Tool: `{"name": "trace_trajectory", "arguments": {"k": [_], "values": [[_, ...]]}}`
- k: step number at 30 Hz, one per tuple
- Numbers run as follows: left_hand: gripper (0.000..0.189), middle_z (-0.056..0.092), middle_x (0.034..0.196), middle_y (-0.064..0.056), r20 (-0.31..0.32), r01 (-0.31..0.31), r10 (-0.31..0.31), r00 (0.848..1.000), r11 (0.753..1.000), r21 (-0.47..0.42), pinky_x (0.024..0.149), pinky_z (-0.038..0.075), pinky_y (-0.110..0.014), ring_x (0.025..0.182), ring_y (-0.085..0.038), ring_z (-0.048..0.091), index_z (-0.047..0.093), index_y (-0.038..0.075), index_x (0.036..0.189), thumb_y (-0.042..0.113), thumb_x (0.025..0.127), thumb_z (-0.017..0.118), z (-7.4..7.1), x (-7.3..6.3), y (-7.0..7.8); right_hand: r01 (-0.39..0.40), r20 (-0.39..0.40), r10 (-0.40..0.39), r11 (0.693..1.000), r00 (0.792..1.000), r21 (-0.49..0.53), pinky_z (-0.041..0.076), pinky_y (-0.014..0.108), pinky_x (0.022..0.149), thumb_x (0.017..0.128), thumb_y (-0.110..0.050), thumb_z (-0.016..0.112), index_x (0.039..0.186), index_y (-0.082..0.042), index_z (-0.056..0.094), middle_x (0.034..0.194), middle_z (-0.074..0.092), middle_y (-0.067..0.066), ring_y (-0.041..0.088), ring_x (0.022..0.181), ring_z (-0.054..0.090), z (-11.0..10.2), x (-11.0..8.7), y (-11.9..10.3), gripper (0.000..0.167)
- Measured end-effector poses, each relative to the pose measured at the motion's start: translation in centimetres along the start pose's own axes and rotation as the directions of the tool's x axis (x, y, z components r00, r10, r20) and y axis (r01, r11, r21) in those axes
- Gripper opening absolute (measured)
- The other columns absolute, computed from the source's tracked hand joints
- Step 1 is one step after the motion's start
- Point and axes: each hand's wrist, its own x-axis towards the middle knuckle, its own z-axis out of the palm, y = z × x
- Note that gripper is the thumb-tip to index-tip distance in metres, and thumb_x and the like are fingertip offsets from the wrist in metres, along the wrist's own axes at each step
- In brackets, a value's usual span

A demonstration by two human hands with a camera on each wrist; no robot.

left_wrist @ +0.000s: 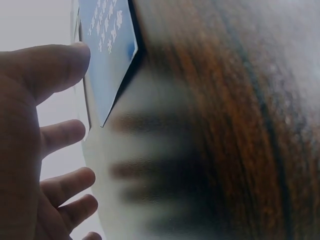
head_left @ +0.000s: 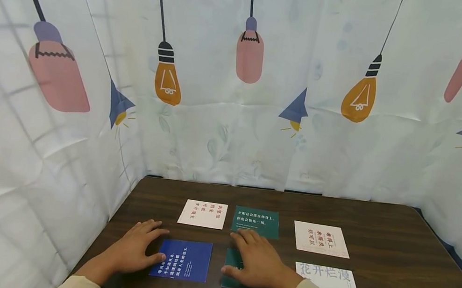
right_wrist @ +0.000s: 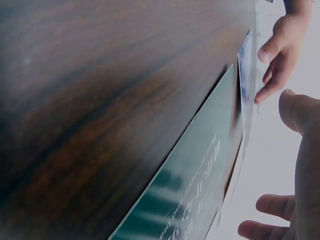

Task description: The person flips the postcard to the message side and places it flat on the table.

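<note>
My left hand (head_left: 135, 250) hovers at the left edge of a blue card (head_left: 186, 261) with white writing, fingers spread and holding nothing. In the left wrist view its thumb (left_wrist: 60, 67) is close to that card, the other fingers apart from the table. My right hand (head_left: 256, 260) is over a green card (head_left: 230, 280) and covers most of it, with its fingers extended. The right wrist view has this green card (right_wrist: 185, 175) lying flat below the hand. Just beyond the right fingertips lies a second green card (head_left: 256, 216) with white text.
A cream card (head_left: 203, 214) with red writing lies at the back left, another cream card (head_left: 321, 239) at the back right. In front of the latter is a white card (head_left: 332, 286) with grey lettering. The dark wooden table (head_left: 407, 275) meets a printed curtain (head_left: 231, 144) behind.
</note>
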Motion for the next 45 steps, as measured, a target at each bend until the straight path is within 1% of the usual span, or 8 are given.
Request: {"name": "trace_trajectory", "arguments": {"k": [7, 12, 19, 29, 38, 45], "values": [[0.065, 0.052, 0.145, -0.024, 0.000, -0.003, 0.003, 1.000, 1.000, 0.001, 0.110, 0.027, -0.069, 0.137, -0.052, 0.041, 0.064, 0.013, 0.136, 0.056, 0.089, 0.072, 0.2, -0.2, -0.1, 0.017, -0.008, -0.017, 1.000, 1.000, -0.010, 0.040, 0.056, 0.108, 0.090, -0.073, 0.058, 0.152, -0.013, 0.048, 0.153, 0.046, 0.007, 0.029, 0.140, 0.042, 0.2, 0.3, -0.7, 0.087], [0.065, 0.051, 0.145, -0.024, 0.006, 0.005, -0.004, 1.000, 1.000, -0.007, 0.110, 0.026, -0.069, 0.138, -0.052, 0.040, 0.064, 0.013, 0.136, 0.057, 0.088, 0.072, 0.2, -0.2, -0.2, 0.029, -0.013, -0.030, 1.000, 0.999, -0.008, 0.041, 0.057, 0.106, 0.090, -0.072, 0.059, 0.150, -0.012, 0.050, 0.151, 0.048, 0.007, 0.029, 0.139, 0.043, 0.3, 0.5, -1.1, 0.085], [0.065, 0.051, 0.146, -0.024, 0.020, 0.010, -0.009, 1.000, 1.000, -0.021, 0.111, 0.025, -0.069, 0.138, -0.052, 0.039, 0.064, 0.014, 0.137, 0.056, 0.089, 0.072, 0.2, -0.2, -0.3, 0.030, 0.013, -0.030, 0.999, 0.999, -0.011, 0.040, 0.055, 0.108, 0.091, -0.073, 0.057, 0.151, -0.013, 0.049, 0.153, 0.046, 0.008, 0.028, 0.140, 0.042, 0.4, 1.0, -1.5, 0.085], [0.066, 0.049, 0.148, -0.023, 0.056, 0.038, -0.036, 0.998, 0.999, -0.029, 0.112, 0.024, -0.069, 0.140, -0.052, 0.037, 0.063, 0.014, 0.138, 0.058, 0.089, 0.071, 0.0, -0.3, -0.3, 0.057, 0.028, -0.056, 0.998, 0.998, -0.036, 0.041, 0.053, 0.108, 0.091, -0.073, 0.056, 0.150, -0.013, 0.050, 0.151, 0.048, 0.008, 0.027, 0.139, 0.043, 1.0, 1.5, -2.5, 0.084], [0.066, 0.049, 0.147, -0.024, 0.055, 0.035, -0.034, 0.998, 0.999, -0.028, 0.111, 0.025, -0.069, 0.139, -0.052, 0.038, 0.063, 0.014, 0.137, 0.056, 0.088, 0.073, 0.1, -0.4, -0.4, 0.059, 0.049, -0.057, 0.998, 0.997, -0.032, 0.039, 0.052, 0.109, 0.090, -0.074, 0.056, 0.150, -0.014, 0.050, 0.152, 0.048, 0.007, 0.028, 0.141, 0.041, 1.2, 1.9, -3.1, 0.084], [0.065, 0.050, 0.147, -0.024, 0.050, 0.029, -0.028, 0.998, 0.999, -0.025, 0.110, 0.026, -0.069, 0.139, -0.052, 0.039, 0.064, 0.014, 0.137, 0.055, 0.087, 0.074, 0.3, -0.5, -0.6, 0.037, 0.071, -0.034, 0.999, 0.997, -0.036, 0.038, 0.052, 0.110, 0.089, -0.074, 0.057, 0.151, -0.014, 0.050, 0.153, 0.046, 0.006, 0.028, 0.142, 0.039, 1.5, 2.3, -3.6, 0.087]]}}
